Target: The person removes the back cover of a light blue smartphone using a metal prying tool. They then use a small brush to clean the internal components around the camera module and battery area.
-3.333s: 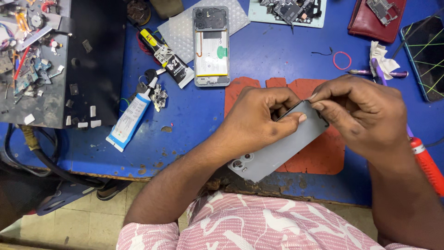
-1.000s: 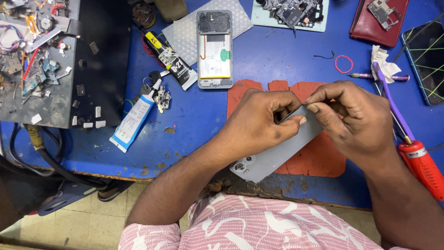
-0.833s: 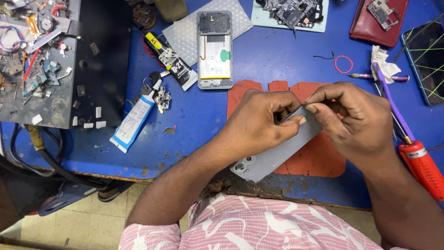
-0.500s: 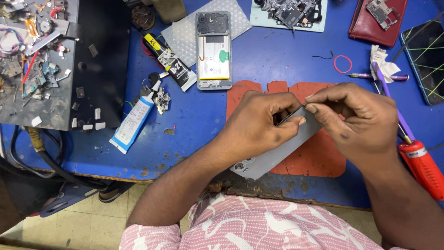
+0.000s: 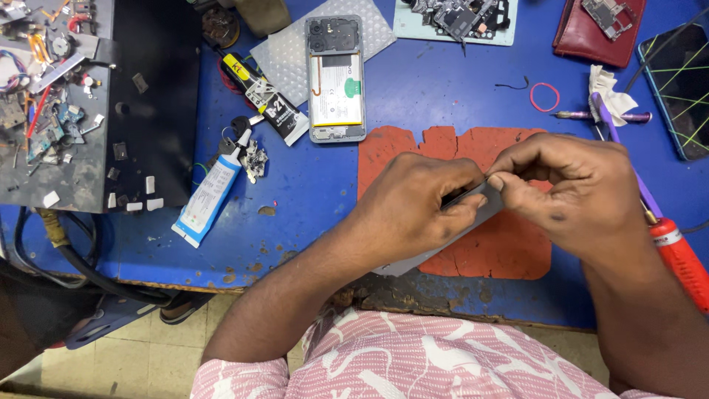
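Grey cover [image 5: 473, 222] sits tilted above the red mat [image 5: 509, 244], pinched at its upper end between both hands. Left hand [image 5: 413, 210] wraps its edge; right hand [image 5: 569, 188] nips the corner. Behind, the open phone [image 5: 336, 77] on the blue bench [image 5: 443, 89] shows its battery.

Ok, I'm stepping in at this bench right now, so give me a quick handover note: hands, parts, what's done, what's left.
Left hand: grips the grey back cover, held tilted above the red mat.
Right hand: fingertips pinch at the cover's upper edge.
Opened phone, battery showing, lies on the blue table beyond the mat; white glue tube lies left of the mat; red-handled tool lies right of it.
Done: the cover is off the phone.
Left: the cover is not yet back on the phone; the glue lies untouched.
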